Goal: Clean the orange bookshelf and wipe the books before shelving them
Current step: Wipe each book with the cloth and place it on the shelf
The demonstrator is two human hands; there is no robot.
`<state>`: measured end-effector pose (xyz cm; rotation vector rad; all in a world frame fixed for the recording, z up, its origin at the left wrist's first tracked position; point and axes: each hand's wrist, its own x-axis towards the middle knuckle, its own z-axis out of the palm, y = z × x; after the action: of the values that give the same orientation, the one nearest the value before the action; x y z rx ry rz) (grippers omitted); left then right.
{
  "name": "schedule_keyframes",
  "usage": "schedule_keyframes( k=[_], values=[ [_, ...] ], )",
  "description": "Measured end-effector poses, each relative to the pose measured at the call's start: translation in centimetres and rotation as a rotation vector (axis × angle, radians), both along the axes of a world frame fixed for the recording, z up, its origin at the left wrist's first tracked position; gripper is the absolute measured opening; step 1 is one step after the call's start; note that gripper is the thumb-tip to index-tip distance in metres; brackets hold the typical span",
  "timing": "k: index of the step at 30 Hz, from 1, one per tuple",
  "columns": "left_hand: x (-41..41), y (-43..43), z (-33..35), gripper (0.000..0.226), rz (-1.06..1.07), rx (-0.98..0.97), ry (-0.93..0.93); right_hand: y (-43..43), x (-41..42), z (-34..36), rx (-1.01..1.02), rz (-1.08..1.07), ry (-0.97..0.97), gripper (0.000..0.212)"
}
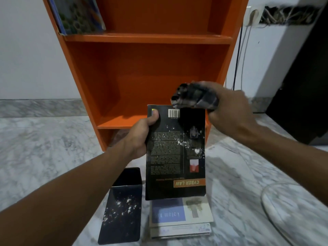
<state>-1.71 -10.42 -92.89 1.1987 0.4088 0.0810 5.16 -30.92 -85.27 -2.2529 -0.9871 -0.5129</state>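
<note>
Setting: marble floor in front of an orange bookshelf against a white wall; the lower shelves show bare.
Left hand: the left hand is clamped on the left long edge of a black book, thumb over the cover near the top left corner, holding it up off the floor.
Right hand: the right hand is closed around a bunched dark checked cloth, which sits at the book's top right corner, touching or just above it; I cannot tell which.
Book: back cover faces the camera, print upside down, white dust specks across its middle.
Key relation: the book's long axis runs away from the person toward the shelf; the cloth is at the far end, so a wipe would likely travel down the cover toward the near edge, over the specks. The right hand is the nearer one to do it.
Floor, near edge: a second dusty black book lies left of a small stack of pale books, directly under the held one.
Upper shelf: one colourful book leans in the left corner.
Far right: a white round object, partly cut off.
</note>
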Motion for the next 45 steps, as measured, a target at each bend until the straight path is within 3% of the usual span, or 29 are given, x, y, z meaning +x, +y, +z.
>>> schedule_keyframes(
  k=[5,8,12,17,20,22,24,25,27,30,32,34,38,42,45],
  values=[
    [0.3,0.3,2.8,0.045,0.054,0.007,-0.068,-0.7,-3.8,-8.4,-0.357,0.238,0.030,0.083],
    [-0.4,1.3,3.3,0.042,0.074,-0.012,-0.080,-2.8,-6.4,-11.0,-0.546,0.491,-0.068,0.054],
    [-1.1,2.1,3.7,0.043,0.045,0.016,-0.074,-2.3,-6.0,-5.7,-0.265,0.552,0.067,0.052],
    [-1.4,1.9,4.3,0.047,-0.053,-0.040,-0.067,2.7,-1.4,3.3,-0.008,0.248,-0.199,0.066],
    [-1.5,1.4,5.2,0.048,-0.099,-0.081,-0.088,5.4,-1.4,1.2,0.034,0.172,-0.114,0.069],
    [-1.9,1.5,5.8,0.058,-0.091,-0.114,-0.090,5.2,-3.7,-4.3,-0.055,0.221,-0.080,0.073],
    [-2.2,2.3,5.9,0.062,-0.013,-0.116,-0.100,3.4,-6.8,-9.6,-0.270,0.400,-0.199,0.057],
    [-2.4,2.7,5.8,0.060,0.021,-0.097,-0.108,2.2,-7.9,-11.2,-0.403,0.514,-0.262,0.047],
    [-3.0,3.5,5.6,0.054,0.079,-0.035,-0.120,0.8,-8.5,-10.8,-0.547,0.639,-0.274,0.049],
    [-3.5,4.2,4.9,0.052,0.095,-0.004,-0.108,2.0,-6.8,-5.2,-0.289,0.539,-0.202,0.058],
    [-3.8,4.1,4.9,0.060,0.050,-0.018,-0.077,4.0,-4.5,-0.7,-0.032,0.350,-0.185,0.059],
    [-3.6,3.9,4.9,0.064,0.022,-0.030,-0.076,6.2,-2.5,2.0,0.097,0.189,-0.225,0.064],
    [-3.3,2.4,6.4,0.070,-0.098,-0.082,-0.135,7.8,-4.5,-1.6,-0.161,0.158,-0.270,0.070],
    [-3.2,2.9,6.8,0.066,-0.008,-0.077,-0.194,3.5,-7.5,-9.4,-0.504,0.463,-0.529,0.052],
    [-3.5,3.1,6.6,0.061,-0.012,-0.039,-0.167,1.1,-7.6,-9.5,-0.517,0.594,-0.426,0.034]
  ],
)
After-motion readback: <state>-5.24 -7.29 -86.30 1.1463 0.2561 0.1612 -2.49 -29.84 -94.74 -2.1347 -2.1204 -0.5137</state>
